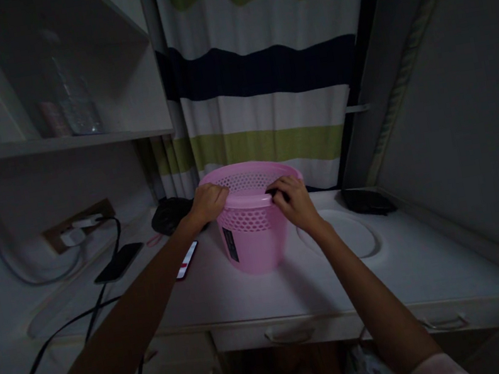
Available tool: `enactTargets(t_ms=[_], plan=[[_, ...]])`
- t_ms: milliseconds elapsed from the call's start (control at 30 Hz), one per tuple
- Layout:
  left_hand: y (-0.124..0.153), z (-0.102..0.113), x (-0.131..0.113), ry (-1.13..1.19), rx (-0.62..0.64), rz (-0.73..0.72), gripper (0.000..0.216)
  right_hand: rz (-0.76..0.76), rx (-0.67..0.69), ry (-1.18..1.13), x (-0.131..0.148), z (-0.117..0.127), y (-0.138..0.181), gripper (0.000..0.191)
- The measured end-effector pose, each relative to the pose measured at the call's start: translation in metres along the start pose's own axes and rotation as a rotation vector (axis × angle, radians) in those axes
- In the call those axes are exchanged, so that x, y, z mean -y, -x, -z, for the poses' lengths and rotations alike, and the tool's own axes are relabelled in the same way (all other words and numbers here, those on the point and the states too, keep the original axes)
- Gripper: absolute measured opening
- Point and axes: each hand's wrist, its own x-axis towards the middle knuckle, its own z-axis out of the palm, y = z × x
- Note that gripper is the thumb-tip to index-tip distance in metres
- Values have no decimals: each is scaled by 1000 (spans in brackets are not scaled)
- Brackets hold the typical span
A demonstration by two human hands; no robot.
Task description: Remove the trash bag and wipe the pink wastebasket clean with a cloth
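Note:
A pink plastic basket point(260, 249) stands upright on the white desk, its upper wall pierced with rows of holes and a dark label on its lower left side. My left hand point(210, 201) is closed over the left front of its rim. At the right front of the rim, my right hand point(293, 199) has its fingers curled over the edge. Something small and dark shows by those fingers; whether it is an object or shadow, I cannot tell. The bottom of the basket's inside is hidden.
On the desk point(253, 298), a lit phone point(188, 260), a dark phone point(119, 263) and a black pouch-like thing point(170, 215) lie left. A pale round lid-like piece point(346, 234) and a black flat item point(366, 200) lie right. A cable point(62, 327) loops over the left edge.

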Motion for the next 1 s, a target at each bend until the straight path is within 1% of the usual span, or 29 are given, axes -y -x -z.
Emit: enactTargets(t_ms=[133,233,333,433,533,600,667,800,867,933,1000], plan=[[-1,0,0,-4,-1,1,38,-19,-30,-249,-41,9,-3,23],[-1,1,0,33,-3,6,39,-66,-32,-394,-64,12,-7,23],[-1,2,-1,89,-9,19,40,-143,-15,-470,-77,12,-11,24],[0,0,-1,120,-26,51,40,-183,-49,-437,-79,8,-12,24],[0,-1,-2,114,-40,78,40,-192,-154,-315,-68,1,-10,25],[0,-2,-3,103,-31,88,40,-200,-201,-207,-54,-4,-6,26],[0,-3,-3,94,-26,95,40,-206,-220,-94,-34,-9,-2,26],[1,-4,-2,67,-23,93,39,-176,-233,91,9,-19,4,23],[1,-5,-2,58,-14,91,40,-162,-217,140,24,-22,5,22],[1,-4,-1,63,-13,86,39,-156,-187,164,32,-22,6,22],[0,-3,0,77,-15,82,38,-133,-151,164,32,-20,6,22]])
